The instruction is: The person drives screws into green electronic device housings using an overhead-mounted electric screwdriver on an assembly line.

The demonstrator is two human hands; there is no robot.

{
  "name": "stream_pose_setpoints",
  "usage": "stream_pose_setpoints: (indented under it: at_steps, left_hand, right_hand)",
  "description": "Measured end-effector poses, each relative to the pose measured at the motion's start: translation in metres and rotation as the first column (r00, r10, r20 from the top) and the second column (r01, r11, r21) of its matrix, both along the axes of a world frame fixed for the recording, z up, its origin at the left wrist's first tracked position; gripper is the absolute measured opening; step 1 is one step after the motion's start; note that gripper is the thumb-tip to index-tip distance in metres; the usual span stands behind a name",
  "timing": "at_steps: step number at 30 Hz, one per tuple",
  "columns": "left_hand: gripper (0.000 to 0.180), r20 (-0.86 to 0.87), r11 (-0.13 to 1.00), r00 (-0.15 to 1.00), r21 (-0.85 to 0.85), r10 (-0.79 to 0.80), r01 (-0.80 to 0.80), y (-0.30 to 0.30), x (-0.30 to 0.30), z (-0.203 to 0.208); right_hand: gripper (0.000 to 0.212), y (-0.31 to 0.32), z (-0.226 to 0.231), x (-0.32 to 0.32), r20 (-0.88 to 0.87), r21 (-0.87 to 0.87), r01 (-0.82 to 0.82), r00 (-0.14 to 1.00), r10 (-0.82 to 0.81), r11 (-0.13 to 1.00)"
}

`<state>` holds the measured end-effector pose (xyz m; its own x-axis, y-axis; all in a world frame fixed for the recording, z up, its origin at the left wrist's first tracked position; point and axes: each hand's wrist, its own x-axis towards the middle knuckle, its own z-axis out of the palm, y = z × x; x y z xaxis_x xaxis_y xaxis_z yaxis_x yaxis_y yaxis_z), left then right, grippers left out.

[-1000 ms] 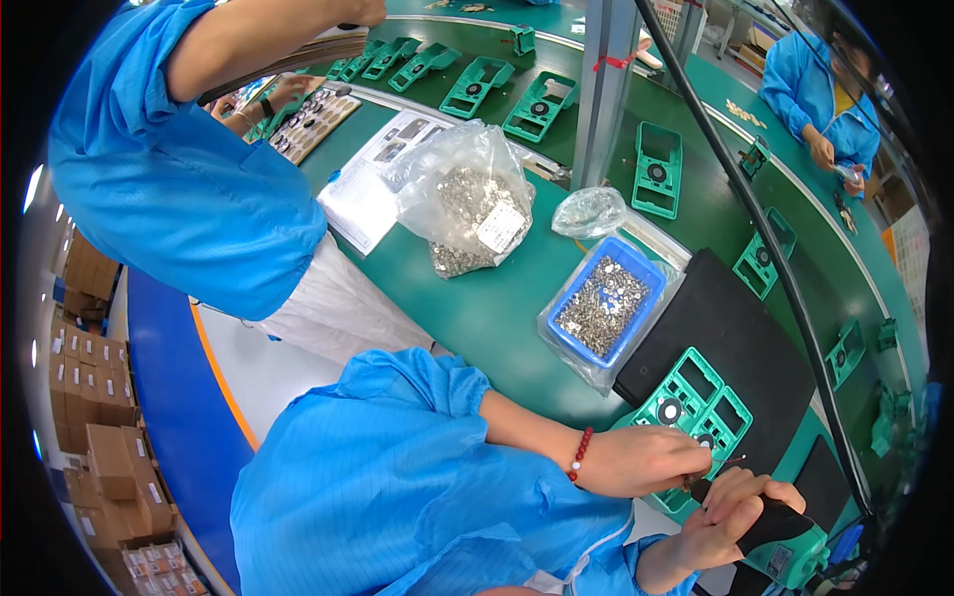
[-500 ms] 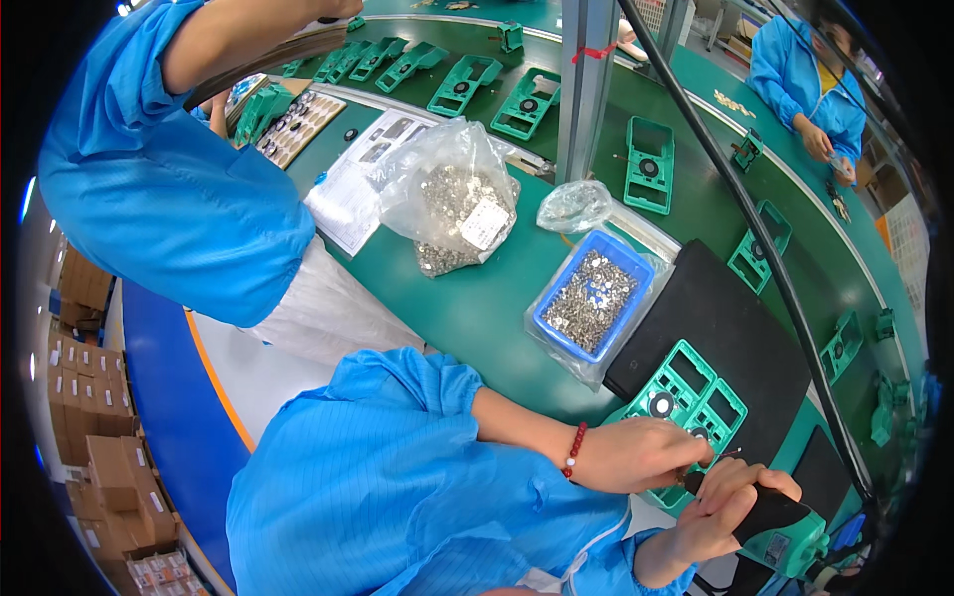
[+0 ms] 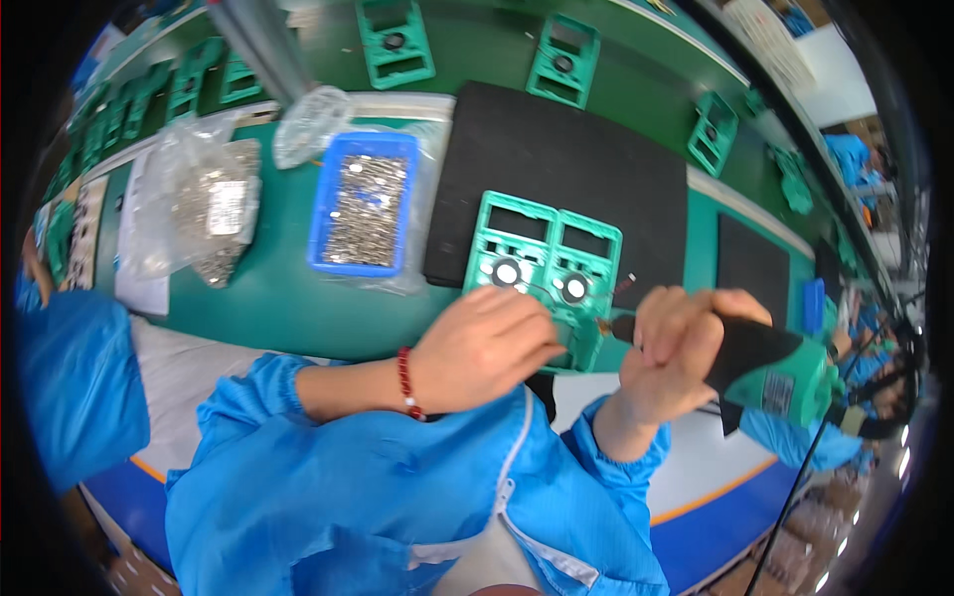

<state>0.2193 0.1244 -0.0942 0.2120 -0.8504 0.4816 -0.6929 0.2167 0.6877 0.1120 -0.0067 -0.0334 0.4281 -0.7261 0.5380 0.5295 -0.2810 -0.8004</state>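
Note:
Two green plastic housing halves (image 3: 554, 233) lie side by side, each with a round speaker-like part in it. They rest on a black mat (image 3: 586, 139). My left hand (image 3: 487, 348), a red bead bracelet at its wrist, covers their lower left part. Its fingers are bent together, and what they pinch, if anything, is hidden. My right hand (image 3: 676, 343) is wrapped round a green and black electric screwdriver (image 3: 770, 368). The screwdriver lies nearly level, its tip pointing left at the lower right part of the housing, a little away from my left fingertips.
Left of the mat stands a blue tray (image 3: 320, 214) full of small metal screws. Beyond it are a clear crumpled bag (image 3: 310, 124) and a larger bag of metal parts (image 3: 214, 204). More green housings (image 3: 563, 62) lie along the far belt. A person's blue sleeve (image 3: 79, 372) is at left.
My view has swung right, so the bench things appear further left. The screwdriver tip, close to my left fingers before, is now apart from them. My right hand still grips the screwdriver.

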Motion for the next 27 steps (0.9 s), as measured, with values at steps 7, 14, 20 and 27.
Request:
stream_pose_setpoints:
  at_steps: [7, 14, 20, 27]
  left_hand:
    - [0.03, 0.172, 0.996, 0.983, 0.08, -0.057, 0.043, -0.011, -0.003, -0.015]
    - [0.05, 0.236, 0.975, 0.969, 0.221, -0.077, 0.023, -0.013, -0.004, -0.024]
    - [0.057, 0.339, 0.957, 0.934, 0.289, -0.114, 0.012, -0.012, -0.006, -0.028]
    - [0.054, 0.341, 0.955, 0.933, 0.296, -0.119, 0.013, -0.011, -0.005, -0.028]
  right_hand:
    - [0.028, -0.021, -0.027, -0.006, 0.005, -0.048, 0.037, 0.999, -0.037, 0.998]
    - [0.028, -0.028, -0.053, -0.003, -0.057, -0.116, 0.079, 0.995, -0.086, 0.99]
    - [0.028, -0.031, -0.061, -0.003, -0.069, -0.125, 0.064, 0.995, -0.073, 0.99]
    - [0.027, -0.034, -0.061, -0.003, -0.066, -0.134, 0.036, 0.997, -0.045, 0.99]
